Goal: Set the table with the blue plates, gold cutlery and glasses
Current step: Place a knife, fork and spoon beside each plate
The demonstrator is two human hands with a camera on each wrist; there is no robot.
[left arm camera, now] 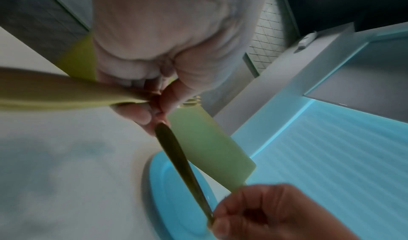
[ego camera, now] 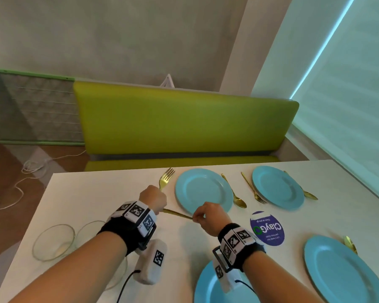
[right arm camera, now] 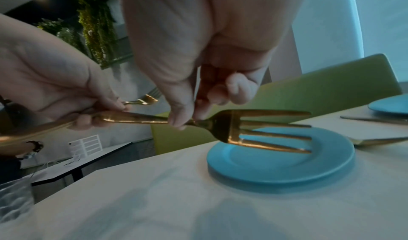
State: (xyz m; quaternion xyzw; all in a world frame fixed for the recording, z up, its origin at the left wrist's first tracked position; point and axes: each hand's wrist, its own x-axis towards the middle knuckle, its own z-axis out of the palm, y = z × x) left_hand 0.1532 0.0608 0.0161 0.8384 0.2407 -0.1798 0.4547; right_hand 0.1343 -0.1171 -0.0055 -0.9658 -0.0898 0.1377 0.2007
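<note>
Fingers (right arm camera: 178, 114) of the right hand (ego camera: 208, 217) pinch the neck of a gold fork (right arm camera: 253, 130), its tines out over a blue plate (right arm camera: 280, 163) just beyond them. Left hand (ego camera: 152, 199) clenches that fork's handle together with a second fork (ego camera: 165, 179) pointing away past its knuckles. More plates, spoons and forks lie farther right on the table (ego camera: 92, 197); glass bowls (ego camera: 53, 241) sit nearer, to the left.

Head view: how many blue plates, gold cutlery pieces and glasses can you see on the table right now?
Blue plates: 4
Gold cutlery: 6 clearly seen
Glasses: 2, maybe a third hidden behind the forearm
Total: 12
</note>
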